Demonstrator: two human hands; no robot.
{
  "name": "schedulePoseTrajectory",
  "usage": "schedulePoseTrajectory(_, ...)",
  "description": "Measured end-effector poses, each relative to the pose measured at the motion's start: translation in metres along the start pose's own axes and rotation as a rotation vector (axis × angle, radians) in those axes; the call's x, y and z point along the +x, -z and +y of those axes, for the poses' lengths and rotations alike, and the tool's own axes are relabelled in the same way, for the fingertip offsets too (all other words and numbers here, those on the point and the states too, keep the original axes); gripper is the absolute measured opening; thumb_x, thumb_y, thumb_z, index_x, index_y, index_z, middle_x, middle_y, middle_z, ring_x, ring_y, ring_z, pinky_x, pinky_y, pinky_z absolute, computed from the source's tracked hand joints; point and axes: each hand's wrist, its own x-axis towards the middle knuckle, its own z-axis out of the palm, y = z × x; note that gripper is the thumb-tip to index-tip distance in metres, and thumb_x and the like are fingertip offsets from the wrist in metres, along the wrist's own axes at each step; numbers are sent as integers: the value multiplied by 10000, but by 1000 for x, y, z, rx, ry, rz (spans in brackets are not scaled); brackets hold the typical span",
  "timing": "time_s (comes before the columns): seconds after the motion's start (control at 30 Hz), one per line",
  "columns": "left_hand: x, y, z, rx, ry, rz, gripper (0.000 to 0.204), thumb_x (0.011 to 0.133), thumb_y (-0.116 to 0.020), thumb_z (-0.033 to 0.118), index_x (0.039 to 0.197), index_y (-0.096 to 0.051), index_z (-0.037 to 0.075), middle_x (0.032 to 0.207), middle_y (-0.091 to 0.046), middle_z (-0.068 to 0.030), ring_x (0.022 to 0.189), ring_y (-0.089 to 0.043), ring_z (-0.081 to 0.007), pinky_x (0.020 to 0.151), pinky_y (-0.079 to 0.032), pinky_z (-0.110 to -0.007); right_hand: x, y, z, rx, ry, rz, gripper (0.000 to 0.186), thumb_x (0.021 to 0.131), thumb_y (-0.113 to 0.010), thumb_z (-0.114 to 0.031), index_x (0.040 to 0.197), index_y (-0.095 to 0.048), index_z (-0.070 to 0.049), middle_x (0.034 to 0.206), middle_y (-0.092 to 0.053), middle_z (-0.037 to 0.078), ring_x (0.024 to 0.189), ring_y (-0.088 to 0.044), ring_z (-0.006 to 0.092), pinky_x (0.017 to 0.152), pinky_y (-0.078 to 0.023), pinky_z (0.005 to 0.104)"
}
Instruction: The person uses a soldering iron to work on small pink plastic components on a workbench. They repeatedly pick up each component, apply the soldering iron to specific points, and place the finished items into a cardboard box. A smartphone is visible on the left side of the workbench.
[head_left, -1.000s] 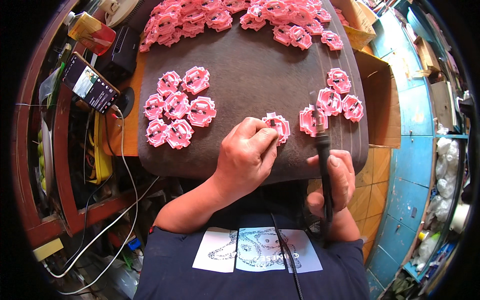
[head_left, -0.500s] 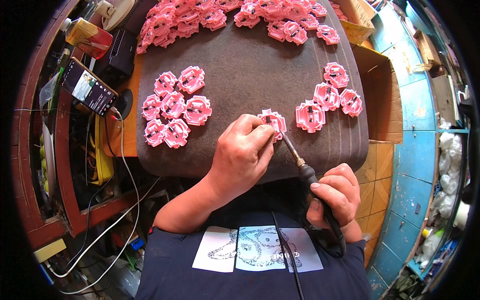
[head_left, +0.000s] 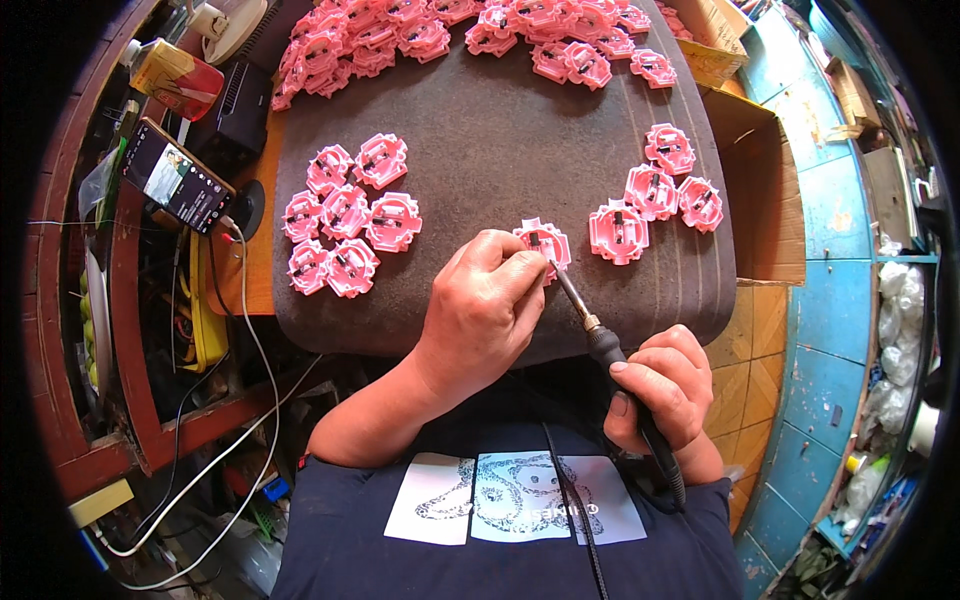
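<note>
One pink piece (head_left: 550, 240) lies on the brown surface (head_left: 470, 150). The left hand (head_left: 485, 300), at its seven o'clock, has thumb and forefinger pressed together against it; what they pinch is hidden. At five o'clock the right hand (head_left: 668, 385) closes around a soldering iron (head_left: 602, 343), its tip at the piece's lower edge. Seven pink parts (head_left: 346, 211) sit at nine o'clock, four pink parts (head_left: 652, 196) at two

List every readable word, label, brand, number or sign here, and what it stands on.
Navy cloth shirt: partly legible lettering across its white panels, not copied here.
Dark rectangular phone: on-screen text too small to read.
Yellow-and-red bottle: label print too blurred to read.
Pink plastic pieces: no legible text.
</note>
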Motion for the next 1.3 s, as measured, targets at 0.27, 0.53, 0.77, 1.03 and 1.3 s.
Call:
schedulePoseTrajectory(0.27,0,0,0,6,-1,4,167,841,-770,-47,988,-738,27,989,-682,-135,871,-719,-300,752,-579,-380,0,-1,0,1,-4,7,336,754,-739,-35,1087,-697,-31,776,-619,71,624,-573,239,560,-446,365)
schedulePoseTrajectory(0.53,1,0,1,10,-12,7,169,839,-775,-42,989,-737,26,988,-681,-137,879,-715,-310,767,-576,-389,1,-2,-1,-3,-1,12,323,753,-739,-42,1072,-694,-26,771,-619,76,624,-576,241,559,-447,365)
schedulePoseTrajectory(0.77,1,0,1,17,-13,6,161,838,-775,-40,978,-730,24,987,-683,-137,884,-710,-315,769,-574,-396,1,-1,-1,-5,-1,15,310,765,-736,-46,1072,-693,-23,778,-624,81,621,-579,244,560,-448,365)
schedulePoseTrajectory(1.03,2,0,2,11,-26,19,165,838,-776,-41,980,-722,23,990,-683,-139,877,-708,-316,765,-573,-395,-1,4,0,-2,-13,63,249,854,-737,-82,1085,-690,-4,789,-637,86,644,-590,246,578,-462,364)
schedulePoseTrajectory(1.3,1,1,1,2,-29,18,176,839,-776,-46,990,-718,24,998,-680,-139,862,-706,-316,755,-572,-392,-2,4,0,4,-10,73,239,874,-738,-103,1083,-689,3,787,-639,87,644,-593,245,582,-468,363)
